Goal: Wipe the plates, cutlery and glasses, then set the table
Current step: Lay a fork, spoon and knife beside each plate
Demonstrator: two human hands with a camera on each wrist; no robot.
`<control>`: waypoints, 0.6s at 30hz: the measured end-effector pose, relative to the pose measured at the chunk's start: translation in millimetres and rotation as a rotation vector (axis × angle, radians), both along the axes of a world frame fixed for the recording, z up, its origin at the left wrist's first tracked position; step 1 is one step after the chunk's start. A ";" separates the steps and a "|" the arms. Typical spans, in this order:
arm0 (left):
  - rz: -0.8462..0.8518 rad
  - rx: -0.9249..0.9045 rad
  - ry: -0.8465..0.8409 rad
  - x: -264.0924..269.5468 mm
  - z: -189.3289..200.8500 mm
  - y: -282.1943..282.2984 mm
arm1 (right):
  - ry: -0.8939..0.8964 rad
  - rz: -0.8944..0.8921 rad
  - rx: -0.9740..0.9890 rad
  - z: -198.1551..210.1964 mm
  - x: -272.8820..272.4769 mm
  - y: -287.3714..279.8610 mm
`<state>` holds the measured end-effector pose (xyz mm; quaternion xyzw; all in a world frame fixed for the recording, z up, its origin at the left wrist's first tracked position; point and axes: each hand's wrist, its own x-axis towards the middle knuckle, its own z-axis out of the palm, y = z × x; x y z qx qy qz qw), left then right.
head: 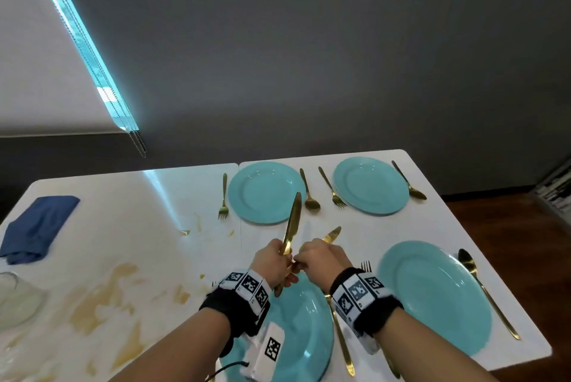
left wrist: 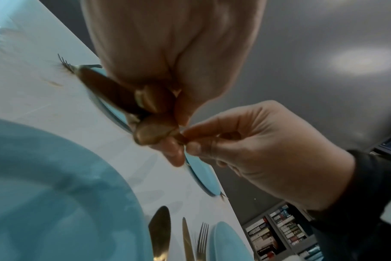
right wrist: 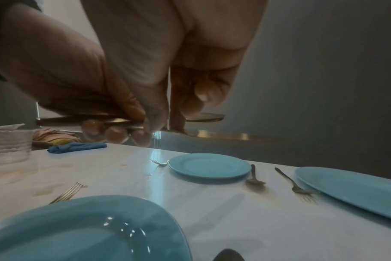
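My left hand [head: 285, 258] grips a gold knife [head: 292, 224] by the handle, its blade pointing up and away over the table. My right hand [head: 301, 262] pinches a second gold knife [head: 331, 235] right beside the left fingers. In the left wrist view, two handle ends [left wrist: 152, 134] sit in my left hand and the right hand [left wrist: 257, 150] pinches at one. The right wrist view shows a blade [right wrist: 205, 117] sticking out past my fingers. Both hands hover above the near left teal plate [head: 302, 329]. Teal plates also lie at far left [head: 265, 193], far right [head: 370, 185] and near right [head: 432, 295].
Gold forks [head: 223, 196] and spoons [head: 482, 286] lie beside the plates. A folded blue cloth [head: 37, 227] and a clear glass vessel [head: 15, 298] are at the table's left. Yellowish smears [head: 102, 298] cover the left half. The table edge [head: 494, 258] runs close on the right.
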<state>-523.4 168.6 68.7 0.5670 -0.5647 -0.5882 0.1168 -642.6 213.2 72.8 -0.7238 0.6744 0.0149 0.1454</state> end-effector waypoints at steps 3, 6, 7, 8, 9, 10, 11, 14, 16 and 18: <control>-0.071 -0.001 -0.003 6.9 -2.3 -12.0 | 0.074 0.014 0.082 7.8 5.0 -9.7; -0.095 -0.012 -0.003 8.4 -6.8 -21.2 | 0.100 -0.032 0.190 11.2 7.3 -17.1; -0.084 -0.030 -0.007 8.3 -9.0 -26.1 | 0.111 -0.051 0.214 12.2 5.7 -18.5; -0.063 -0.057 -0.014 8.0 -11.7 -32.3 | 0.118 -0.085 0.233 12.2 2.3 -19.9; -0.035 -0.087 -0.024 8.3 -13.8 -39.5 | 0.115 -0.132 0.243 13.0 -2.0 -20.9; -0.002 -0.107 -0.027 8.1 -14.8 -47.5 | 0.103 -0.192 0.254 12.1 -8.5 -22.8; 0.038 -0.113 -0.009 7.9 -15.5 -56.0 | 0.087 -0.263 0.270 12.3 -16.0 -25.3; 0.152 -0.079 0.090 6.9 -13.4 -81.6 | 0.005 -0.502 0.273 11.5 -45.3 -41.4; 0.193 -0.079 0.113 6.1 -10.2 -96.4 | -0.050 -0.642 0.243 7.1 -66.9 -60.5; 0.211 -0.094 0.125 3.5 -8.4 -107.3 | -0.072 -0.727 0.241 -1.7 -86.1 -85.5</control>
